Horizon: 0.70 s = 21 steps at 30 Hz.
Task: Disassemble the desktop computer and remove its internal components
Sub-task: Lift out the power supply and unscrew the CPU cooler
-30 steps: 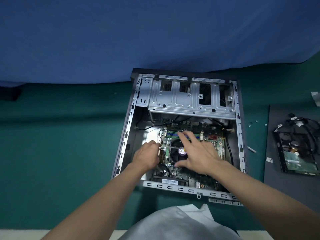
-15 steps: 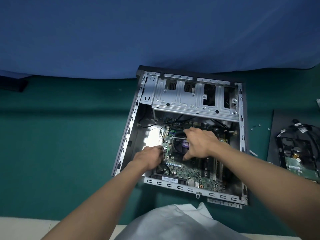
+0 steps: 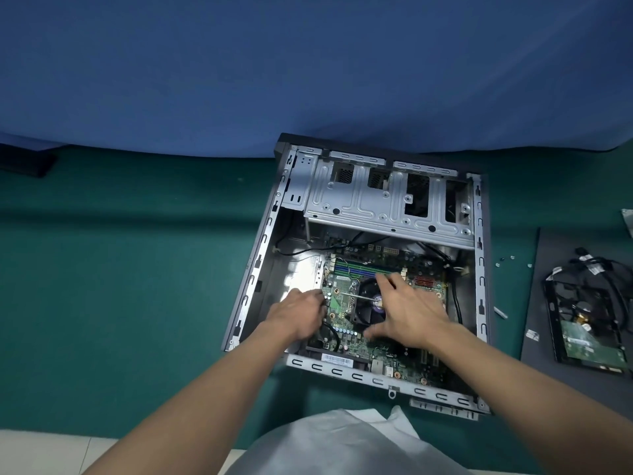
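Observation:
The open desktop case [image 3: 255,279] lies flat on the green table. Its green motherboard [image 3: 346,301] sits inside, with a black CPU fan [image 3: 368,311] at the centre and RAM sticks [image 3: 359,267] just beyond it. My left hand [image 3: 299,315] is at the motherboard's left edge, fingers curled down over it; the fingertips are hidden. My right hand [image 3: 412,315] is spread over the fan's right half. Its index finger reaches towards the RAM and its thumb lies along the fan's near edge.
A silver drive cage [image 3: 387,204] spans the far end of the case. To the right, a dark mat [image 3: 534,303] carries a removed hard drive [image 3: 592,337] with tangled cables. Loose screws [image 3: 507,260] lie beside the case. A white cloth [image 3: 329,440] is near me.
My right hand has uncurled from a bunched grip at the fan's far edge and now lies spread across the fan. My left hand stays at the board's left edge.

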### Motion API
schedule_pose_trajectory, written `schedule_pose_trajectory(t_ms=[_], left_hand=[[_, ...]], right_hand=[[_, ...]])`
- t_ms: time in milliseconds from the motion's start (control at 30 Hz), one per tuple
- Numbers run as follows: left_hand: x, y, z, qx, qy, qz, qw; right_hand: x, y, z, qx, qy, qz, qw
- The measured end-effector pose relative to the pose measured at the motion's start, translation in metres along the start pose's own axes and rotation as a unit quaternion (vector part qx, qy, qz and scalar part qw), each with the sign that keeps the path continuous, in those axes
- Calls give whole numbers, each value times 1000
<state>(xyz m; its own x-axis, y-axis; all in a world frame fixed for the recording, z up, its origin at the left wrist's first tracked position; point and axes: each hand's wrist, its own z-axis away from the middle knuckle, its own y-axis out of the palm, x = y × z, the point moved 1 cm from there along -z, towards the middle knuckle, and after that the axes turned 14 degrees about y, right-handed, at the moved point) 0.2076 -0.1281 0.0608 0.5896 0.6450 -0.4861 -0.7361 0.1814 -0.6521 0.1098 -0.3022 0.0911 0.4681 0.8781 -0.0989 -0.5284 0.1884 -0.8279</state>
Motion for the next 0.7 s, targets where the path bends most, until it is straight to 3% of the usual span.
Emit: schedule_pose_trajectory(t_ms=[167,333,500,700], left_hand=[[2,-2,-2,20,9,6,1000],[2,-2,-4,52,20,-1,998],[5,0,-5,77,17,3,997],[3,-1,-4,89,9,20,996]], right_hand=[[23,-30,-14,-111,-63,-92,988],[58,-39,-44,-64,-134,-80,986],[74,-32,-68,-64,-111,-33,991],[82,-30,-81,-20,-66,-56,996]])
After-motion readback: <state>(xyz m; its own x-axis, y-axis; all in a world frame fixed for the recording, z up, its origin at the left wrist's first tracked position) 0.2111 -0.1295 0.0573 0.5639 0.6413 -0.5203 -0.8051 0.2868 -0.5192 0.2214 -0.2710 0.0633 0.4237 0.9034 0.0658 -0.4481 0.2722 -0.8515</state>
